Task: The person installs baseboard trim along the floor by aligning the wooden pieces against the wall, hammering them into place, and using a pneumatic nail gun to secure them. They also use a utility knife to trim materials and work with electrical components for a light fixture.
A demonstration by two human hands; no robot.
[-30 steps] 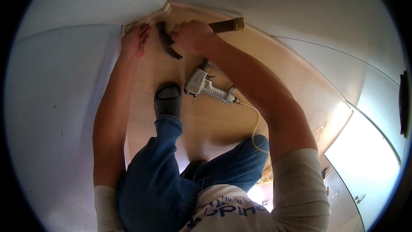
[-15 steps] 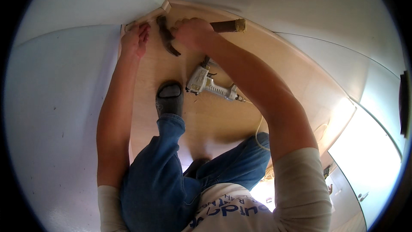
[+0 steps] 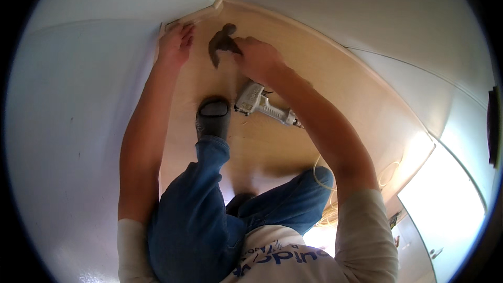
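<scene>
A claw hammer [image 3: 222,43] is gripped in my right hand [image 3: 260,60]; its dark head hangs above the wood-coloured floor, apart from the wall, and its handle is hidden behind the hand and forearm. Close to the corner, my left hand [image 3: 177,44] rests against a pale wooden trim strip [image 3: 201,14] along the foot of the left wall. Its fingers are curled together, and what they hold, if anything, is hidden. Below my right hand, a silver air nail gun [image 3: 260,102] lies on the floor, partly covered by my right forearm.
Pale walls [image 3: 78,126] close in on the left and at the back right, with trim [image 3: 314,34] along the right one. My shoe [image 3: 214,118] stands beside the nail gun. A thin yellowish hose [image 3: 317,170] runs past my knee to a coil [image 3: 330,215].
My right hand has drawn the hammer back to the right, away from the left wall, and its head has turned. My left hand stays at the trim. The view has shifted slightly.
</scene>
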